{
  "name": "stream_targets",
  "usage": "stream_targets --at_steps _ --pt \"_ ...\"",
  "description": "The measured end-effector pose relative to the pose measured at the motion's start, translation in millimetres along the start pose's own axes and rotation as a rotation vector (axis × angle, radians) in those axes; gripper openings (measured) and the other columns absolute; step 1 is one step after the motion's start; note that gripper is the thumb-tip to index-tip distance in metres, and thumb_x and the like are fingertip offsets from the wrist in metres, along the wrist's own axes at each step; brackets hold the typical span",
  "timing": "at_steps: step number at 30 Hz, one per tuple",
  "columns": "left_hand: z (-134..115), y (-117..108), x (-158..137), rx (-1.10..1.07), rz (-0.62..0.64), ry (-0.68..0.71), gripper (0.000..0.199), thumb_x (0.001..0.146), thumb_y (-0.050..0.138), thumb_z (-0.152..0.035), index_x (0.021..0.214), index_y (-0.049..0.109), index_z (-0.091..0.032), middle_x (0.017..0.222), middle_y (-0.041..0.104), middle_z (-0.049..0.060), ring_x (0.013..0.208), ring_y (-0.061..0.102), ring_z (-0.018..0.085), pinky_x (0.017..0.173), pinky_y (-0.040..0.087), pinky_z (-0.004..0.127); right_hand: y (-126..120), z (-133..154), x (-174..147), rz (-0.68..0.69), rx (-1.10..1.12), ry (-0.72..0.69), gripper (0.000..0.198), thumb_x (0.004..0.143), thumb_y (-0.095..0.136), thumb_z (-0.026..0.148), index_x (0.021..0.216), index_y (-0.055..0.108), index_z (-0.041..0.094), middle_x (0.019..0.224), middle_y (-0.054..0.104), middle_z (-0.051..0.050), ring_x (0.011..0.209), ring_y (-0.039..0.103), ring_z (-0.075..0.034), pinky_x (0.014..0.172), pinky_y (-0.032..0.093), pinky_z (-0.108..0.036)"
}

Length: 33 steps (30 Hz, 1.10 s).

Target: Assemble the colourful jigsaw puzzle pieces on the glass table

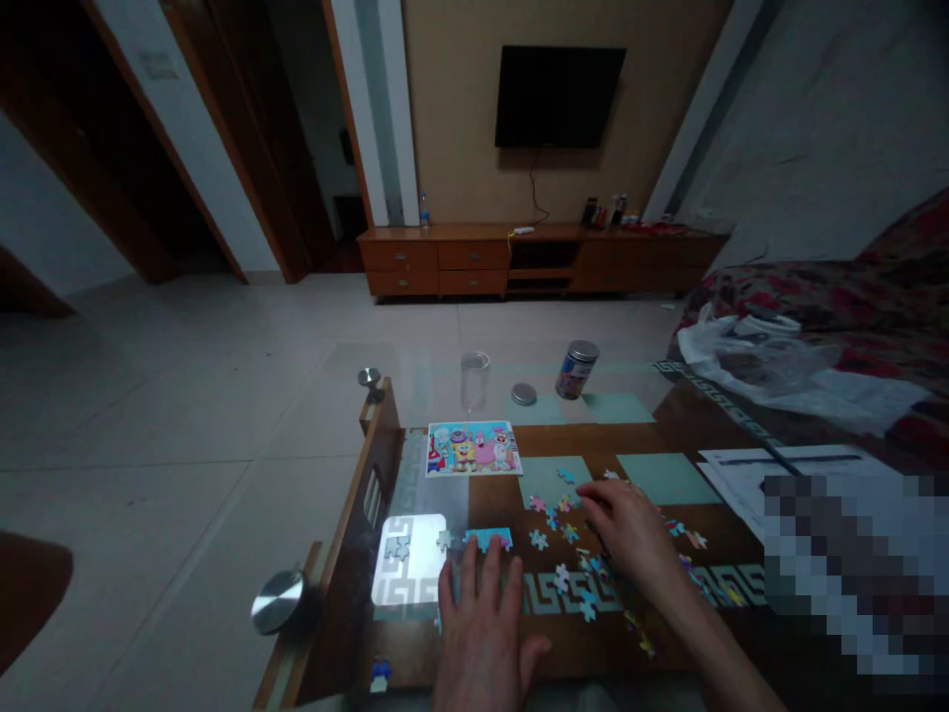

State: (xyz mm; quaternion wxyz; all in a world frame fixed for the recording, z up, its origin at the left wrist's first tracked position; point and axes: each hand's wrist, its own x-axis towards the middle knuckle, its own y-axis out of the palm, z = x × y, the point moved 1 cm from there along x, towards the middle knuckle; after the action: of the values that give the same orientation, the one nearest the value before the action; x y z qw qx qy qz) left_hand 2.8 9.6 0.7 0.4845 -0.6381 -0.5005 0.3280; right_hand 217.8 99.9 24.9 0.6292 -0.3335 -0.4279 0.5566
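My left hand lies flat and open, its fingertips on a short joined strip of jigsaw puzzle with a light blue edge. My right hand reaches in from the right with bent fingers, thumb and forefinger slightly apart. Its fingertips are beside a small group of loose puzzle pieces, and no piece shows between them. More puzzle pieces are scattered below and around this hand. Beyond my left hand lies a cartoon picture sheet. Grey pieces lie on the bright reflection at left.
On the glass table stand a clear plastic jar, a round metal lid and a printed can. Papers and a plastic bag lie at right. A metal table fitting is near the left edge.
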Motion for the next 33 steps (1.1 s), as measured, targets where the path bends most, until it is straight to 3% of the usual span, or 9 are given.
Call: stream_targets --at_steps 7,15,26,33 --pt "-1.1 4.5 -2.1 -0.006 0.018 -0.004 0.057 0.081 0.060 -0.055 0.133 0.048 -0.035 0.149 0.035 0.001 0.135 0.031 0.040 0.102 0.032 0.070 1.3 -0.6 -0.1 0.006 0.013 0.012 0.023 0.084 0.050 0.022 0.089 0.071 0.017 0.092 0.070 -0.010 0.092 0.061 -0.027 0.085 0.043 -0.037" --pt "-0.7 6.8 -1.3 0.009 0.029 0.008 0.060 0.080 0.061 -0.051 0.135 0.047 -0.032 0.149 0.035 0.005 0.132 0.034 0.043 0.099 0.033 0.073 0.3 1.6 -0.6 0.013 0.000 0.013 0.022 0.083 0.051 0.021 0.089 0.071 0.018 0.092 0.070 -0.010 0.091 0.062 -0.026 0.085 0.043 -0.036" --pt "-5.6 -3.0 0.7 -0.024 0.117 -0.030 0.067 0.078 0.057 -0.064 0.134 0.048 -0.029 0.150 0.030 0.005 0.134 0.029 0.043 0.101 0.030 0.072 0.8 4.3 -1.3 0.019 -0.018 0.024 0.022 0.084 0.051 0.021 0.089 0.072 0.018 0.093 0.071 -0.009 0.092 0.062 -0.026 0.085 0.043 -0.036" --pt "-2.5 3.6 -0.6 -0.021 0.043 0.006 0.061 0.079 0.063 -0.054 0.132 0.051 -0.027 0.148 0.037 0.009 0.132 0.034 0.045 0.098 0.034 0.074 3.9 1.3 0.0 0.007 0.003 0.021 0.021 0.082 0.052 0.022 0.087 0.072 0.019 0.092 0.071 -0.009 0.092 0.063 -0.026 0.086 0.043 -0.036"
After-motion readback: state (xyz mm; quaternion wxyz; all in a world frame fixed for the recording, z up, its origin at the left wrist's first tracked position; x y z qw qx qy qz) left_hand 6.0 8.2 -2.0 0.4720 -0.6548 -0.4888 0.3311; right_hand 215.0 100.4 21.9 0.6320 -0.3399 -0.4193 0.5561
